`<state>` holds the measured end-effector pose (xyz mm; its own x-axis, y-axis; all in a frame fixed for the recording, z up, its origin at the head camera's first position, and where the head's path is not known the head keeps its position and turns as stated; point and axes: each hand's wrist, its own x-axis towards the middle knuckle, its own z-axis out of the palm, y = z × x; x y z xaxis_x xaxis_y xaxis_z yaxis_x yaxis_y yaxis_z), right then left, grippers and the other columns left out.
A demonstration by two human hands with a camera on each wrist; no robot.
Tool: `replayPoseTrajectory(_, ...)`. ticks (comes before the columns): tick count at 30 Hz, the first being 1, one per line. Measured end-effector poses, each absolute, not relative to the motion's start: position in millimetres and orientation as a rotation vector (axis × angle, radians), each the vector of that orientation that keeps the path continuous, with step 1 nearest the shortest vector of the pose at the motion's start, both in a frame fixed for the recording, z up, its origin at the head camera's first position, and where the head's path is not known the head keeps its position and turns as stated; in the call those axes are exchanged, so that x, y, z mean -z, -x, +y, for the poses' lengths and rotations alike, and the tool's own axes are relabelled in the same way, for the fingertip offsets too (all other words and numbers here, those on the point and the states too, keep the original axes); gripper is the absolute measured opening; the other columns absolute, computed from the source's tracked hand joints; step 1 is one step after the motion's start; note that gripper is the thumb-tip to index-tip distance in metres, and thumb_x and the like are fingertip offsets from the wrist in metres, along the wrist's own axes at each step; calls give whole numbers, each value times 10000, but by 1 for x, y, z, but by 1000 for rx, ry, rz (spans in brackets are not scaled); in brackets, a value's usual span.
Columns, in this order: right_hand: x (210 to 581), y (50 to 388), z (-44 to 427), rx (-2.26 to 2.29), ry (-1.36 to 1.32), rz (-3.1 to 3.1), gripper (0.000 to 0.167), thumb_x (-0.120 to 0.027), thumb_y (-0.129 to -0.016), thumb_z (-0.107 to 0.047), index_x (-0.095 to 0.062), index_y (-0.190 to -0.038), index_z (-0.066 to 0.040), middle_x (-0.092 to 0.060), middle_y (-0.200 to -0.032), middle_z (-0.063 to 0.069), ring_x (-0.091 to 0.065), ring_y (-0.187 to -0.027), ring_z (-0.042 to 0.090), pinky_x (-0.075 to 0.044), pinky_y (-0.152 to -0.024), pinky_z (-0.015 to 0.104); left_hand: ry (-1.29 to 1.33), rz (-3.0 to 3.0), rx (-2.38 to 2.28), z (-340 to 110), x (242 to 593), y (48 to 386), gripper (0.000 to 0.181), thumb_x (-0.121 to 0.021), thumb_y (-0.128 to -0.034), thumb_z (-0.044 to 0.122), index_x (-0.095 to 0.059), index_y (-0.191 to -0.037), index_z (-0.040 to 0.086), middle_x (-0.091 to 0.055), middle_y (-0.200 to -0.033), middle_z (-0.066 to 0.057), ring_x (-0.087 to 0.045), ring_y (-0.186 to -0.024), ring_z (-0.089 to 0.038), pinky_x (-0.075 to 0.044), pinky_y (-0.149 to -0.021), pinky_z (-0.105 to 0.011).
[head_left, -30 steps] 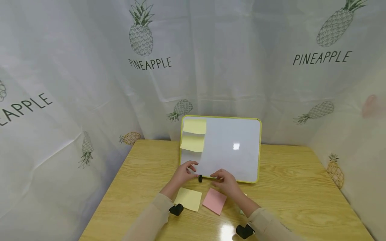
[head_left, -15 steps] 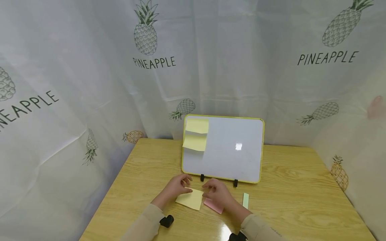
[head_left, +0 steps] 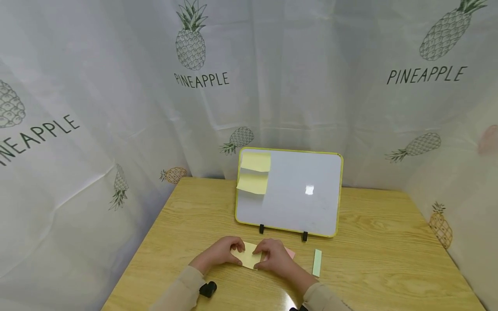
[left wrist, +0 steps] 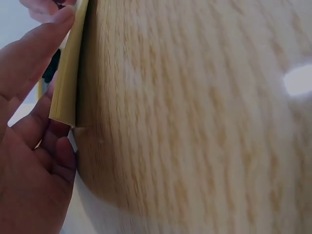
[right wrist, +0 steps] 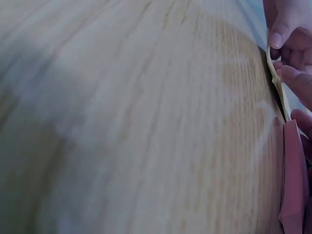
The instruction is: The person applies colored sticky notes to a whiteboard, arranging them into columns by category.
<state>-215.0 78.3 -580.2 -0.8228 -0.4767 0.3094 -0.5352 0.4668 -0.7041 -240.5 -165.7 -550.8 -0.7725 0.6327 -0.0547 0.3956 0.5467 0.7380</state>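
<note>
A yellow sticky note pad (head_left: 250,255) lies on the table in front of the whiteboard (head_left: 289,194). My left hand (head_left: 222,251) grips its left side, thumb at the near edge and curled fingers on top. The pad's edge (left wrist: 68,73) looks slightly lifted in the left wrist view. My right hand (head_left: 274,259) pinches the same pad at its right side. Under and behind the right hand, a pink sticky note pad (head_left: 290,253) is mostly hidden; its side (right wrist: 294,180) shows in the right wrist view. Two yellow sticky notes hang on the board, an upper note (head_left: 256,162) and a lower note (head_left: 253,183).
A narrow pale green note pad (head_left: 317,263) lies right of the right hand. Two black feet, one being the left foot (head_left: 261,229), support the whiteboard. A pineapple-print curtain (head_left: 303,86) surrounds the wooden table (head_left: 369,259).
Both hands have come down from the whiteboard's lower edge to the yellow pad and taken hold of its two sides. The green pad and board feet have come into view.
</note>
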Motion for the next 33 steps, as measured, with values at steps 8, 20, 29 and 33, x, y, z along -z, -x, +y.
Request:
replayPoseTrajectory(8,585,215,80,-1202,-937,-2634,359,-871,-663,-462,-751,-916,-239,-639,-967,-169,-562,-930,50,-360,-888,452,-880,2415,-1052,-168,551,245,317,-861,-751,187,-648,-983,161,-588,-946,106,-497,-868,-93,-428,-807,-285)
replayPoseTrajectory(20,580,212,81,-1209,-953,-2675,398,-826,-690,-534,-750,-956,-247,-625,-1022,-132,-548,-959,94,-344,-901,495,-826,2298,-1100,-171,551,248,319,-823,-799,158,-639,-1059,160,-582,-1001,82,-504,-922,-98,-422,-858,-299)
replayPoseTrajectory(29,580,212,82,-1205,-946,-2672,392,-844,-681,-513,-750,-950,-244,-631,-1015,-126,-550,-961,98,-333,-915,494,-830,2288,-1095,-172,555,252,330,-821,-803,176,-638,-1077,197,-580,-999,105,-511,-944,-78,-418,-885,-290)
replayPoseTrajectory(33,580,212,80,-1207,-947,-2677,398,-844,-680,-520,-749,-954,-247,-627,-1020,-135,-550,-971,96,-326,-919,495,-843,2285,-1102,-173,556,252,303,-796,-829,167,-638,-1088,172,-585,-992,86,-520,-939,-83,-422,-880,-295)
